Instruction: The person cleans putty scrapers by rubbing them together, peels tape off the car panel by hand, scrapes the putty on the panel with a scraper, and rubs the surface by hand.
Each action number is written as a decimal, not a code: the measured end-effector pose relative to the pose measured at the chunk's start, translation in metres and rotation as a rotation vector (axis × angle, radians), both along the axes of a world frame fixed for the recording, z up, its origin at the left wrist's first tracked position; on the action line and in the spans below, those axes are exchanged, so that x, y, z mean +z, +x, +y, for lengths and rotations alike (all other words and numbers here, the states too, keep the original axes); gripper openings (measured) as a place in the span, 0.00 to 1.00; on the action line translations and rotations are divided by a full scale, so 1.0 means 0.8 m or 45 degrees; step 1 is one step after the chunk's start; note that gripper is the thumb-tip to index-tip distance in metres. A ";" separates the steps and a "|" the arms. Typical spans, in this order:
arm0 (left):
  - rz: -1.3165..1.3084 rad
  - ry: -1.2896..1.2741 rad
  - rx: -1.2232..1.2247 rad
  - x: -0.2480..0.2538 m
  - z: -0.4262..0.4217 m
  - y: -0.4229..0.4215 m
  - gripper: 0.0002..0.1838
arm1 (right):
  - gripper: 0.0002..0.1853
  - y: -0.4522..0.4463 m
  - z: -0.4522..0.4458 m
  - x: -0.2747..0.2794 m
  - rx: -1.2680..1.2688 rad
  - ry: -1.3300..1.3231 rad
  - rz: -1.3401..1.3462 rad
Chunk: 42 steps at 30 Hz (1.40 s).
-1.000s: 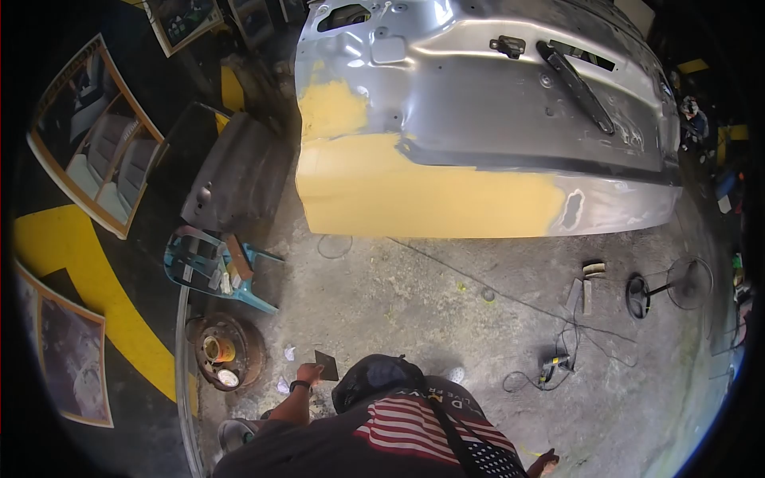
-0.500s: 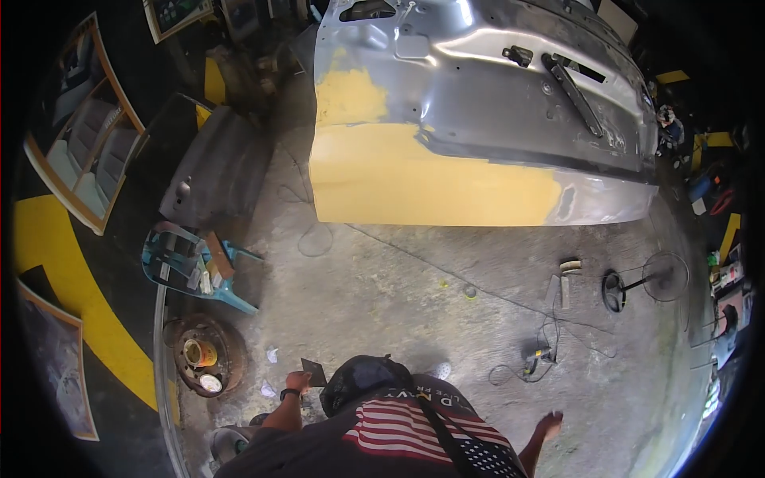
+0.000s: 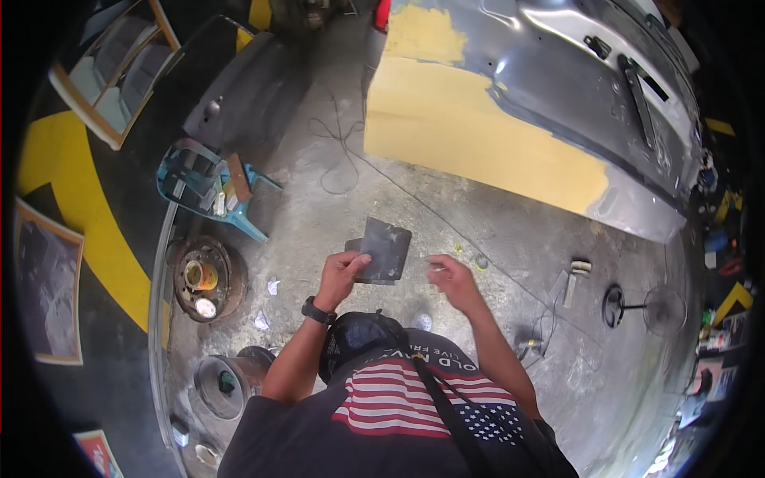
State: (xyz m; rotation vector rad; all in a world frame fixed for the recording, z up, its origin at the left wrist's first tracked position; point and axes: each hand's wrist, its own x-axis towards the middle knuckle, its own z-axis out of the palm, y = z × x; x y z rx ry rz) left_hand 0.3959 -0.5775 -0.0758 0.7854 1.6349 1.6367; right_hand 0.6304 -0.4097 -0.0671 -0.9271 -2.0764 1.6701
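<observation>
My left hand (image 3: 343, 279), with a black watch on the wrist, grips dark grey sheets of sandpaper (image 3: 386, 252) between thumb and fingers. One piece overlaps another at an angle, and the front one has a worn, pale-marked edge. To the right of the sheets and apart from them is my right hand (image 3: 453, 283), slightly blurred. Its fingers are half bent, with the thumb and forefinger apart; I make out nothing held there. Ahead stands a bare metal vehicle panel (image 3: 550, 88) with smooth yellow filler (image 3: 470, 131) over its lower part.
On the left, a teal plastic chair (image 3: 253, 225) holds blocks and small items. A rusty wheel rim (image 3: 235, 263) carries a yellow can (image 3: 199, 276) and a white lid (image 3: 205, 308). A cable crosses the concrete floor. A pedestal fan (image 3: 664, 311) lies at right.
Both hands have come up in front of my body, the left bringing the sandpaper with it. My right hand has moved inward from my side. The view has shifted and turned, moving the panel rightward.
</observation>
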 end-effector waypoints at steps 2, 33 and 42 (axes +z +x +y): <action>0.236 -0.014 0.079 0.042 0.007 0.027 0.19 | 0.20 -0.030 -0.020 0.036 0.003 -0.117 0.095; 0.054 0.077 0.404 0.115 0.033 0.170 0.47 | 0.20 0.033 0.051 0.021 -0.142 -0.889 0.714; -0.246 0.166 0.504 0.131 0.080 0.196 0.26 | 0.13 0.051 0.020 0.086 -0.136 -0.263 0.701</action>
